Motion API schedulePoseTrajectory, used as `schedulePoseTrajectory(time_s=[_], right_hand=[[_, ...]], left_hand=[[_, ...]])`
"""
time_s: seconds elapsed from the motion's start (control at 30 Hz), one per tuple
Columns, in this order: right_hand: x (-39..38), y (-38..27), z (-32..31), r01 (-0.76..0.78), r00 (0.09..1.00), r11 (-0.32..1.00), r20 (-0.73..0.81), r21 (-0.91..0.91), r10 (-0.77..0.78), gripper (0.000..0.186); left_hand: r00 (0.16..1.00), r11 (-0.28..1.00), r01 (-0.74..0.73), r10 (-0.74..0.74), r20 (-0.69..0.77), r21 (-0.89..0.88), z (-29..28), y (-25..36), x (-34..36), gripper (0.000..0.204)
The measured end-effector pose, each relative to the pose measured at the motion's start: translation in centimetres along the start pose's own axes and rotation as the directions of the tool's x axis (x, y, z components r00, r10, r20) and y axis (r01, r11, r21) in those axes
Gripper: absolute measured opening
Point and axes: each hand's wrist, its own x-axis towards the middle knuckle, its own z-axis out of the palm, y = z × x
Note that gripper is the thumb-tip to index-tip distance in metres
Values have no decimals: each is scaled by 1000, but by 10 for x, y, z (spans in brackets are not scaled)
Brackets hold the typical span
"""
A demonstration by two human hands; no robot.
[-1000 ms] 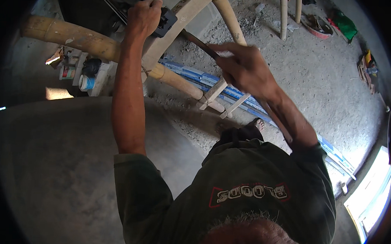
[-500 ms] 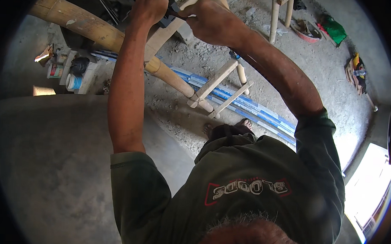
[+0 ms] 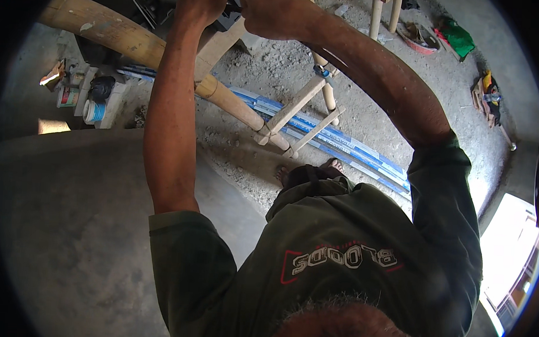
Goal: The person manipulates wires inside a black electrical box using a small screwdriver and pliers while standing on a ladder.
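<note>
Both arms reach up to the top edge of the head view. My left hand (image 3: 202,4) is closed, its fingers partly cut off by the edge, and what it grips is hidden. Close beside it, my right hand (image 3: 278,15) makes a fist; I cannot make out what is inside it. Between the two hands sits a dark, blocky object (image 3: 229,17), mostly covered. Just below them a pale wooden board (image 3: 217,52) slants across a thick bamboo pole (image 3: 105,29).
A bamboo trestle (image 3: 292,110) stands over blue-and-white pipes (image 3: 341,148) on the rubble-strewn floor. Buckets (image 3: 94,110) and a black bag (image 3: 101,88) are at left. A reddish basin (image 3: 419,38) and green cloth (image 3: 458,38) lie far right.
Both hands have shifted slightly up and left. My right hand has come closer to the left one, hiding the dark piece that showed between them before.
</note>
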Motion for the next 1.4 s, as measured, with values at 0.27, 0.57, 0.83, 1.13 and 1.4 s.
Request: schedulePoseTrajectory(time_s=[0.27, 0.57, 0.83, 1.13, 1.4], right_hand=[[-28, -29, -48, -57, 955, 998, 292, 41, 43, 16], [-64, -9, -26, -48, 984, 983, -161, 180, 77, 25], [-58, -9, -12, -54, 993, 952, -89, 301, 84, 20], [-141, 21, 4, -131, 974, 757, -59, 640, 219, 21], [-194, 42, 26, -532, 788, 159, 417, 832, 453, 30]], left_hand=[[962, 963, 259, -250, 111, -73, -14, 3, -11, 46], [989, 998, 58, -52, 135, -38, -2, 1, 4, 49], [969, 964, 239, -231, 85, -112, -10, 10, -4, 53], [984, 976, 174, -168, 52, -133, -17, 17, -12, 40], [971, 938, 236, -215, 109, -255, -12, 5, -6, 37]])
